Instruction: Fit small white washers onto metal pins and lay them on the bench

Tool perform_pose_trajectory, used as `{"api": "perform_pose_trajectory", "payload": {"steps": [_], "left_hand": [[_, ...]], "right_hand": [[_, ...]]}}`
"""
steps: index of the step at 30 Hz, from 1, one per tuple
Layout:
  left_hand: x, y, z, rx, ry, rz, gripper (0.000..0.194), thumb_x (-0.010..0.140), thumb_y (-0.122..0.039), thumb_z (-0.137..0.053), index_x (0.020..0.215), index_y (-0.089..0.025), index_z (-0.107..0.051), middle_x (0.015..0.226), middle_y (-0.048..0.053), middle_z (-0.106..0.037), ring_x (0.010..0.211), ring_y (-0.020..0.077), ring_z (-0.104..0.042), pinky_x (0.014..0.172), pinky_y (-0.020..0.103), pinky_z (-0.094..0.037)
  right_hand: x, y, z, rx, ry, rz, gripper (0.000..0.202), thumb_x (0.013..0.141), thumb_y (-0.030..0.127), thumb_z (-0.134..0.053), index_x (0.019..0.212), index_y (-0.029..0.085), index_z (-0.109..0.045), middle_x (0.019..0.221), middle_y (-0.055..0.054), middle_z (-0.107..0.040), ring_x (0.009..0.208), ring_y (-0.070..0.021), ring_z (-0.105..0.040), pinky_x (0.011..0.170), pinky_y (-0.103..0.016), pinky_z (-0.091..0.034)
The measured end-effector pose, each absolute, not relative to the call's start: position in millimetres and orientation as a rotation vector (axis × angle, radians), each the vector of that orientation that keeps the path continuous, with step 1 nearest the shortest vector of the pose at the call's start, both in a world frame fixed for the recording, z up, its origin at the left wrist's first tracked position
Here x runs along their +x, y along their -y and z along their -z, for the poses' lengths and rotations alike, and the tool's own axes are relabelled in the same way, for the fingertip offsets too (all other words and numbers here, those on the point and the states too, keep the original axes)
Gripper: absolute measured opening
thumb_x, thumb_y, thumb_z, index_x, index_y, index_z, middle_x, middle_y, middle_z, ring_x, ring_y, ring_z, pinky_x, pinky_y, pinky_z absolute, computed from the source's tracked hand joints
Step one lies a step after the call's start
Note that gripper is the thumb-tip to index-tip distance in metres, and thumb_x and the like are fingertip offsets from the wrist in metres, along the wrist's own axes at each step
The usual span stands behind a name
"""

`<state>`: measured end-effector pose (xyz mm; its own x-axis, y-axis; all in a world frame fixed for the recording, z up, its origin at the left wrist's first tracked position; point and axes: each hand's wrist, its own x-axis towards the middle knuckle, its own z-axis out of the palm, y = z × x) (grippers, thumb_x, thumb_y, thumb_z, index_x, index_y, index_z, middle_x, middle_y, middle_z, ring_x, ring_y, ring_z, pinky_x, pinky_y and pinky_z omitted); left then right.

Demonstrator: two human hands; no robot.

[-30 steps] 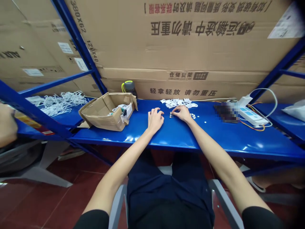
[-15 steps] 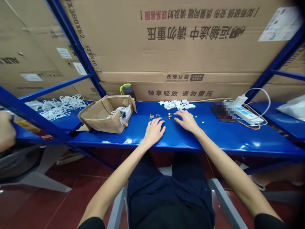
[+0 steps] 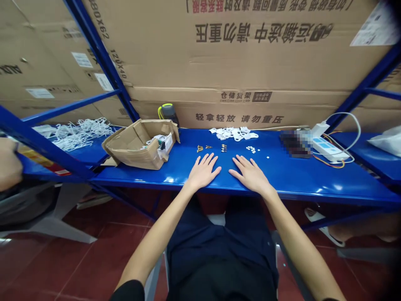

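My left hand [image 3: 203, 172] lies flat on the blue tabletop [image 3: 156, 177], fingers spread and nothing in it. Just beyond its fingertips are small brass-coloured pieces [image 3: 199, 149] and a few more brass pieces [image 3: 209, 146]. My right hand [image 3: 250, 173] also rests flat with its fingers apart, holding nothing. Ahead of it sits a cluster of small white round pieces [image 3: 251, 149], with a couple of loose ones to the right. Between the two hands, farther back, stands a short row of small metal pins with light ends [image 3: 224, 148]. White plastic parts [image 3: 233, 133] are heaped near the back edge.
At left is an open cardboard box [image 3: 131, 154] with small items inside, a dark bottle [image 3: 169, 112] behind it. A white power strip [image 3: 328, 148] with cables is at right, beside a blurred dark object [image 3: 294, 144]. White cords [image 3: 83, 133] cover the neighbouring table.
My right hand has drawn back toward the table's front edge and flattened, uncovering the white round pieces. My left hand has shifted only slightly. The view has tilted down a little.
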<state>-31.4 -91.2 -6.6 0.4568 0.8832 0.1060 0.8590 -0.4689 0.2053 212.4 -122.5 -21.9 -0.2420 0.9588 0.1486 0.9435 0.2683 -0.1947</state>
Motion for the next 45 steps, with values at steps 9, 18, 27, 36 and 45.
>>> {"api": "perform_pose_trajectory", "payload": {"steps": [9, 18, 27, 36, 45], "left_hand": [[-32.5, 93.1, 2.7, 2.558, -1.546, -0.323, 0.067, 0.111, -0.06, -0.032, 0.168, -0.026, -0.041, 0.178, 0.003, -0.03, 0.167, 0.0279, -0.023, 0.138, 0.055, -0.016], [-31.7, 93.7, 1.5, 2.557, -1.548, -0.317, 0.066, 0.112, -0.06, -0.031, 0.168, -0.026, -0.041, 0.178, 0.003, -0.031, 0.167, 0.0274, -0.023, 0.138, 0.055, -0.017], [-33.4, 89.9, 2.3, 2.601, -1.549, -0.469, 0.057, 0.11, -0.058, -0.041, 0.156, -0.027, -0.055, 0.169, 0.006, -0.048, 0.156, 0.0303, -0.042, 0.131, 0.051, -0.03], [-30.6, 68.5, -5.2, 2.674, -1.656, -0.517, 0.053, 0.11, -0.05, -0.043, 0.149, -0.018, -0.058, 0.167, 0.014, -0.047, 0.148, 0.0353, -0.047, 0.12, 0.051, -0.041], [-30.3, 64.6, -5.4, 2.685, -1.687, -0.52, 0.051, 0.11, -0.042, -0.038, 0.148, -0.016, -0.06, 0.154, 0.014, -0.062, 0.139, 0.0356, -0.054, 0.117, 0.052, -0.043]], "right_hand": [[211.6, 124.9, 19.6, -1.744, 2.277, -0.105, 0.079, 0.108, 0.071, -0.029, 0.167, 0.021, -0.045, 0.176, -0.011, -0.035, 0.165, -0.0312, -0.03, 0.135, -0.058, -0.02], [211.9, 125.2, 18.9, -1.733, 2.271, -0.107, 0.078, 0.108, 0.071, -0.029, 0.165, 0.021, -0.047, 0.175, -0.012, -0.036, 0.164, -0.0308, -0.03, 0.135, -0.057, -0.02], [211.5, 126.3, 18.6, -1.686, 2.266, -0.03, 0.068, 0.109, 0.064, -0.033, 0.161, 0.025, -0.053, 0.171, -0.011, -0.045, 0.16, -0.0323, -0.04, 0.132, -0.058, -0.028], [256.1, 98.7, 20.0, -1.692, 2.052, 0.091, 0.055, 0.108, 0.039, -0.036, 0.143, 0.013, -0.07, 0.157, -0.019, -0.06, 0.143, -0.0383, -0.054, 0.121, -0.059, -0.041], [267.3, 106.4, 24.9, -1.798, 2.043, 0.217, 0.056, 0.108, 0.041, -0.033, 0.144, 0.016, -0.07, 0.154, -0.014, -0.064, 0.127, -0.0398, -0.059, 0.105, -0.059, -0.051]]}}
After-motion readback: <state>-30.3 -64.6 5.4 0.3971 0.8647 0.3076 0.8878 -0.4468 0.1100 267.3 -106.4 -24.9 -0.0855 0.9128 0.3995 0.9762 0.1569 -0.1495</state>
